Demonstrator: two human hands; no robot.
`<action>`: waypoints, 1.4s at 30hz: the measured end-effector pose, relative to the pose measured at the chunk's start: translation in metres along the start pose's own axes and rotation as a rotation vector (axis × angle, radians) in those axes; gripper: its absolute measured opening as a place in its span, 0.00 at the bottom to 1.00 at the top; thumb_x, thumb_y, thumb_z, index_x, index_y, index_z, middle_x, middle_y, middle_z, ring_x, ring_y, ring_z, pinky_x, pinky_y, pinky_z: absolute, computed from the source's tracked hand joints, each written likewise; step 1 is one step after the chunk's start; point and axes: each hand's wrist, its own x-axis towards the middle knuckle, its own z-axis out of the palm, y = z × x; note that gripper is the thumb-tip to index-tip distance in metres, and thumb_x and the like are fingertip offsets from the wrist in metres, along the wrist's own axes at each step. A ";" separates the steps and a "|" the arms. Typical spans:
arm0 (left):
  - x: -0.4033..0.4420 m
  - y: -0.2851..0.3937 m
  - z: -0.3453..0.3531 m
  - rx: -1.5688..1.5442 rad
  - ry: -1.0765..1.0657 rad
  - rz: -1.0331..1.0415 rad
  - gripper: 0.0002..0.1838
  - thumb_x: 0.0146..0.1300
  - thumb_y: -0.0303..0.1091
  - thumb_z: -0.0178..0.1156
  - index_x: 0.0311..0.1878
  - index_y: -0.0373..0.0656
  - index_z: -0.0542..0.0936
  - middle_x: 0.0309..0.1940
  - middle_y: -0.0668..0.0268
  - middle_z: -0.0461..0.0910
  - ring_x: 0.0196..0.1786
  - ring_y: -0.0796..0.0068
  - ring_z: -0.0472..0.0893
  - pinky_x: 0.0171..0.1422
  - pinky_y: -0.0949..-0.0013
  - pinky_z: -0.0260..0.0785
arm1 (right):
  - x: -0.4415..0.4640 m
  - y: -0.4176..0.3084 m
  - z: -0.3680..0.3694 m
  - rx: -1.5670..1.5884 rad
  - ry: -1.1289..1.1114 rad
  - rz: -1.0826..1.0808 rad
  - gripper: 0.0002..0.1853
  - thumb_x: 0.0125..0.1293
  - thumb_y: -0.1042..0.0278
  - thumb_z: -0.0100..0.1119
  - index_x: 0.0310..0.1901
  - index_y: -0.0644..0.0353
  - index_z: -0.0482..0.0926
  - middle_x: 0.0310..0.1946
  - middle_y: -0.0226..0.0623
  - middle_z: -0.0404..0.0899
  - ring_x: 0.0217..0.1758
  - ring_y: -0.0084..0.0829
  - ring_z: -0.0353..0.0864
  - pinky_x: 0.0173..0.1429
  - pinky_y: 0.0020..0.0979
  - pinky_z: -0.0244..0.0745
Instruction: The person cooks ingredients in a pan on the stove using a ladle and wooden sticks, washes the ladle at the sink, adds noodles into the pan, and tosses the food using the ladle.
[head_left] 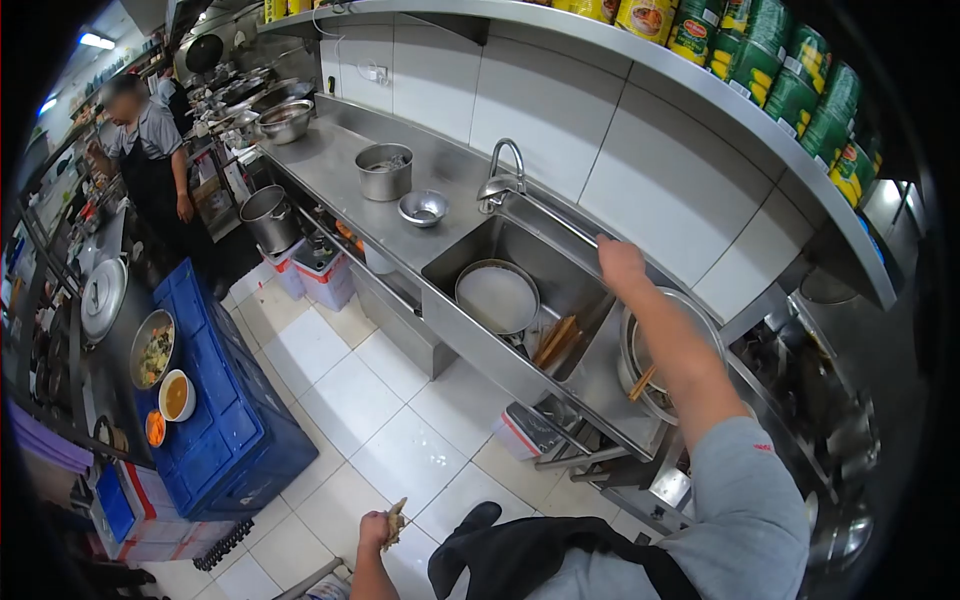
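My right hand (622,264) reaches over the sink's back edge, its fingers closed round the end of a long metal bar (560,219) that runs from the curved faucet (507,160). Below, in the steel sink (450,268), stands a round pan (497,298) of cloudy liquid, with brown wooden pieces (556,342) beside it. My left hand (375,529) is low over the floor, closed on a ragged, pale brown thing (396,522) too small to identify. To the right of the sink sits a large metal bowl (640,345) with chopsticks, partly hidden by my right forearm.
A steel pot (384,172) and small bowl (423,208) stand on the counter. Blue crates (235,420) at left stand near a food bowl (155,348). A person in an apron (150,160) stands further back. Cans (790,100) line the overhead shelf.
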 end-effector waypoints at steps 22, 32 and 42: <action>-0.029 -0.066 0.014 0.856 -0.219 0.400 0.16 0.59 0.41 0.50 0.36 0.42 0.83 0.36 0.51 0.83 0.44 0.51 0.81 0.51 0.55 0.73 | -0.044 -0.007 0.025 -0.065 -0.196 -0.058 0.11 0.56 0.77 0.56 0.42 0.61 0.77 0.40 0.47 0.82 0.46 0.45 0.83 0.51 0.43 0.78; -0.022 -0.092 0.014 0.734 -0.206 0.151 0.22 0.63 0.46 0.46 0.40 0.39 0.84 0.42 0.48 0.81 0.48 0.50 0.80 0.55 0.57 0.72 | 0.019 0.004 0.007 -0.114 -0.020 0.007 0.09 0.59 0.75 0.52 0.42 0.62 0.76 0.37 0.50 0.82 0.44 0.45 0.84 0.47 0.44 0.79; -0.046 -0.099 0.025 0.984 -0.398 0.184 0.14 0.58 0.39 0.52 0.39 0.43 0.83 0.40 0.53 0.83 0.46 0.54 0.82 0.52 0.57 0.74 | -0.044 -0.019 0.013 0.342 -0.205 0.116 0.09 0.54 0.75 0.56 0.37 0.67 0.77 0.36 0.51 0.82 0.38 0.48 0.84 0.40 0.44 0.79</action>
